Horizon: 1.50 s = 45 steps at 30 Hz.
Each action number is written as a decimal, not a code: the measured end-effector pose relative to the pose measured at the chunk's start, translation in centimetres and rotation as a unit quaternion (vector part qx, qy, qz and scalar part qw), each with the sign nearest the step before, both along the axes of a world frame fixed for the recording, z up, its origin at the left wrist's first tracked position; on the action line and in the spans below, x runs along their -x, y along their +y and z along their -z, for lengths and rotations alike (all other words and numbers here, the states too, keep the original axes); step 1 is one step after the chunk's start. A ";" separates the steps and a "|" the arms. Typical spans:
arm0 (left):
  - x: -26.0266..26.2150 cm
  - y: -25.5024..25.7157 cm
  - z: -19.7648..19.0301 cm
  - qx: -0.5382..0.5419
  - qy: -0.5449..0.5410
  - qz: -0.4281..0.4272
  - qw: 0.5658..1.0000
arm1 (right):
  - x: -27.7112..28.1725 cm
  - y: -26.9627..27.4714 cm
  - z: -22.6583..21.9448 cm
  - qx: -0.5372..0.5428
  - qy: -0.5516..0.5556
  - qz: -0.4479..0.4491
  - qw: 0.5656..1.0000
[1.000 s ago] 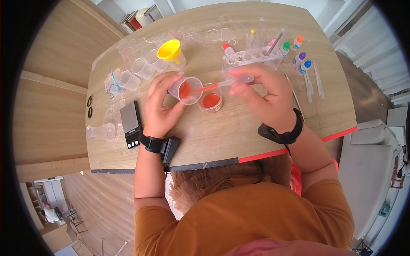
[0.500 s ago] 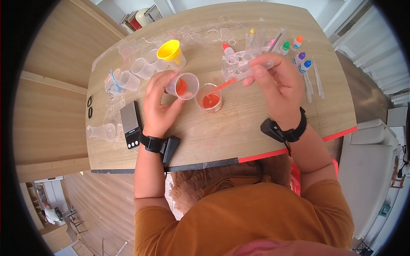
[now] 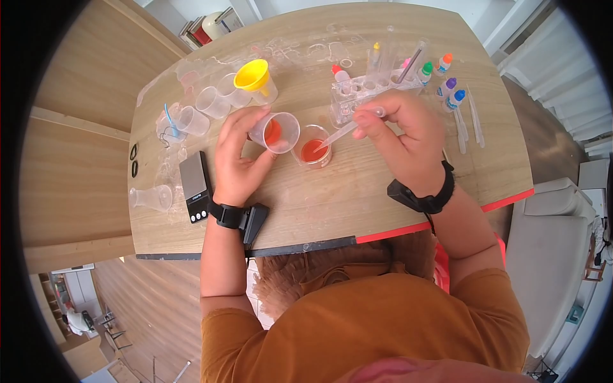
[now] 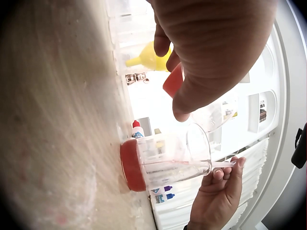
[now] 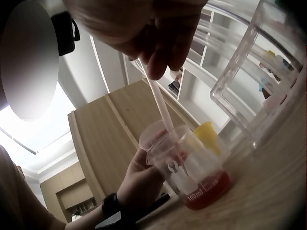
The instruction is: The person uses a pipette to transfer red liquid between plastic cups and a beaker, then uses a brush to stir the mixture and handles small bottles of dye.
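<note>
My left hand [image 3: 240,153] grips a clear plastic cup [image 3: 288,133] tilted to the right, with red-orange liquid in it. Just right of the cup, a glass beaker [image 3: 313,161] holding red-orange liquid stands on the table; "100ml" is printed on the beaker [image 5: 194,196] in the right wrist view. Between thumb and fingers my right hand [image 3: 403,137] pinches a clear dropper [image 3: 343,132], its tip down inside the beaker. In the left wrist view the dropper's stem [image 4: 221,164] crosses the beaker's rim.
Behind stand a yellow funnel [image 3: 253,75] in a cup, more plastic cups [image 3: 212,102] and a test tube rack [image 3: 348,96]. Dropper bottles [image 3: 456,99] are at the right. A black scale [image 3: 196,185] and a flask [image 3: 153,198] lie to the left.
The dropper went from over the cup into the beaker, and its stem, red before, now looks mostly clear. My right hand moved left over the last half second.
</note>
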State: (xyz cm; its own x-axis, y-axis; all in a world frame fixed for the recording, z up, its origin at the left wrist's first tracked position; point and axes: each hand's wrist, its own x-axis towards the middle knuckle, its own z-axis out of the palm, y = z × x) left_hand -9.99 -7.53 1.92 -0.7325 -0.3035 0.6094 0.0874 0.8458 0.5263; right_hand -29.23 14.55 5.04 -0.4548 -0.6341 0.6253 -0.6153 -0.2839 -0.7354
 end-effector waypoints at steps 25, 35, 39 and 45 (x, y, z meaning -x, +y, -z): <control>-0.1 0.3 -0.2 0.005 0.001 0.006 1.000 | -0.4 -0.1 -0.5 -0.016 0.095 -0.063 0.993; -0.1 0.2 0.1 0.005 0.005 -0.001 1.000 | -0.6 -0.3 0.4 -0.035 0.092 -0.086 0.991; -0.1 0.2 0.0 0.009 0.004 0.008 1.000 | -0.7 -0.3 0.6 -0.030 0.089 -0.084 0.992; -0.1 0.2 0.0 0.005 0.003 0.008 1.000 | -0.8 -0.4 0.5 -0.028 0.091 -0.077 0.992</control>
State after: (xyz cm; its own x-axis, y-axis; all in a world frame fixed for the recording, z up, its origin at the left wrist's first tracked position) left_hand -9.89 -7.38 1.87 -0.7339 -0.2853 0.6164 0.1048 0.8490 0.5178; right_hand -28.44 14.13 4.49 -0.2325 -0.7240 0.6494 -0.6915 -0.3465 -0.6339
